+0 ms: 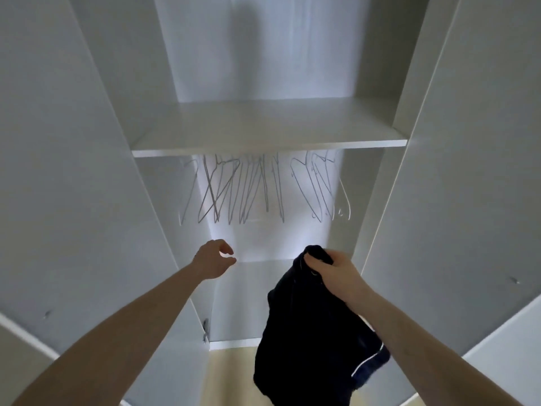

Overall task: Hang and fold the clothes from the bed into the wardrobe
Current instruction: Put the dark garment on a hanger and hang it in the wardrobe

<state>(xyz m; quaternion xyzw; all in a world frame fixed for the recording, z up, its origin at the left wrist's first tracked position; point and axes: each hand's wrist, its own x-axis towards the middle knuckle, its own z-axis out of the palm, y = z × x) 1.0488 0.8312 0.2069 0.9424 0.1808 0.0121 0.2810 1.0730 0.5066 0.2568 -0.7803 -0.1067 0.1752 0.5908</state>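
I face an open white wardrobe (pixel 269 124). Several bare wire hangers (pixel 234 191) hang in a row under its upper shelf (pixel 268 142). My right hand (pixel 336 273) grips a dark navy garment (pixel 310 332) with a thin white stripe near its hem. The cloth hangs down below my fist, in front of the wardrobe opening. My left hand (pixel 215 259) reaches forward below the hangers with its fingers loosely curled and nothing in them. It is apart from the hangers.
Both wardrobe doors (pixel 73 186) stand open on either side, the right door (pixel 468 186) close to my right arm. A hinge (pixel 205 331) sits on the left panel. A lower shelf (pixel 263 288) lies behind my hands. Beige floor (pixel 231 376) shows below.
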